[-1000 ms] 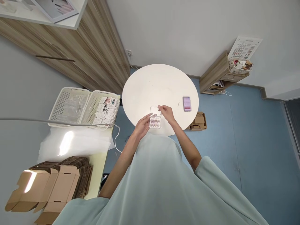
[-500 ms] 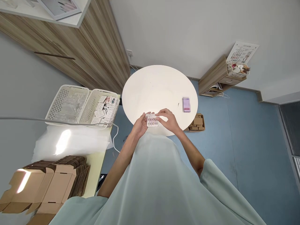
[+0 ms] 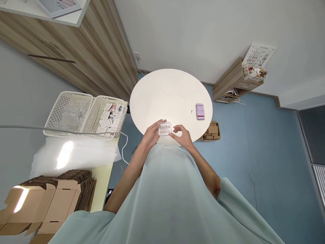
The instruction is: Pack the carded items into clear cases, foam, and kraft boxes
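Just over the near edge of the round white table, I hold a small clear plastic case. Two rows of small pinkish, shiny nail-shaped pieces show inside, likely false nails. My left hand grips the left side of the case, fingers behind it. At the right side is my right hand, its thumb tip by the lower right corner. The index and other fingers are bent and stand apart from the thumb, with a gap between. The case lid looks closed.
A purple box, partly blurred, lies at the table's right. To the left, one white basket holds clear plastic cases, another holds printed cards and packs. Flattened cardboard boxes are stacked nearby. A cardboard box sits on the floor.
My right hand has drawn back from the upper right edge of the case to its lower right corner, fingers more apart. The case now faces up with its lid down.
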Available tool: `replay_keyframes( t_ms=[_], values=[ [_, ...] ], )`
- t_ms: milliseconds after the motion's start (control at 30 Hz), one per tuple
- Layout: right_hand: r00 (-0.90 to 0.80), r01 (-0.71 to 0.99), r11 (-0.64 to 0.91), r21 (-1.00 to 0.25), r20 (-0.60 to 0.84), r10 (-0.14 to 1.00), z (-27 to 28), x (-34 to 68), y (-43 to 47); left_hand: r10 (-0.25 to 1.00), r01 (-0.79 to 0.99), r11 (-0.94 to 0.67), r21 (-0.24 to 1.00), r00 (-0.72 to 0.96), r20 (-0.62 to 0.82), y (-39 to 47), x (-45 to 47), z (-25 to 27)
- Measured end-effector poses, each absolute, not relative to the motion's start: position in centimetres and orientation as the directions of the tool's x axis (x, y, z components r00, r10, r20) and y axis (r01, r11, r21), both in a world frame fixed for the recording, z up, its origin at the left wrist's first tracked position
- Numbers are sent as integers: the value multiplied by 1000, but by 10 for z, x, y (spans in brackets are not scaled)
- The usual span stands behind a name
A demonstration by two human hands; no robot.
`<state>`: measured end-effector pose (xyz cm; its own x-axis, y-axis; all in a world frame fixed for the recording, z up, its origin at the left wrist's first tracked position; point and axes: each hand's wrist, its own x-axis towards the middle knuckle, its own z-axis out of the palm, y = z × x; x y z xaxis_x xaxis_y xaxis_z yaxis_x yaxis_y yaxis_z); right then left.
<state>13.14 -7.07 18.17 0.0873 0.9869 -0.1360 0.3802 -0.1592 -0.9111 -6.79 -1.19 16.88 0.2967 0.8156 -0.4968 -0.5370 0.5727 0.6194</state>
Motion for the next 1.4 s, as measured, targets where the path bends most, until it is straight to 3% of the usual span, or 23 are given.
replay_keyframes(
  t_ms=[133,267,600,900,1133,1400],
  values=[
    [-41,172,-321,-931,-333,942,175,128,-71,821,-523,567,636,295,-489,-14,-68,169],
    [-73,78,-376,-923,-382,921,173,121,-69,833,-491,549,677,255,-491,-20,-75,167],
    [-51,19,-505,-863,-505,861,153,105,-61,741,-4,667,745,107,-663,-50,-112,141],
    [-120,69,-581,-811,-585,802,114,79,-49,752,66,656,752,19,-658,-49,-138,110],
    [-173,205,-595,-777,-627,760,71,56,-17,720,139,690,710,-39,-693,-24,-161,72],
    [-59,299,-724,-622,-769,636,16,16,24,685,418,700,579,-163,-710,17,-170,19]
  ],
)
